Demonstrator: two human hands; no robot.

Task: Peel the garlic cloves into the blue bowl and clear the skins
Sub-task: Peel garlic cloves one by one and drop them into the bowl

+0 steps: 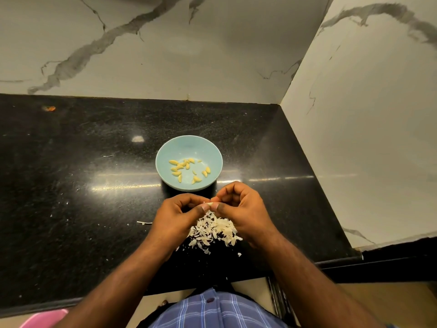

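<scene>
Head view: a black speckled stone table (71, 185) is seen from above, set in a corner of white marble-veined walls (165, 55).
Left hand (176, 215): curled, with thumb and fingertips pinched on a small pale garlic clove (209, 204) held above the table.
Right hand (243, 209): curled likewise, the same clove being pinched from the other side, so that the two thumbs nearly meet.
Skins: a loose heap of white papery garlic skins (214, 230) is spread on the table directly beneath the hands.
Bowl: a round light blue bowl (189, 144) is placed just beyond the hands.
Peeled cloves: yellowish peeled garlic cloves (186, 170) are scattered over its bottom.
</scene>
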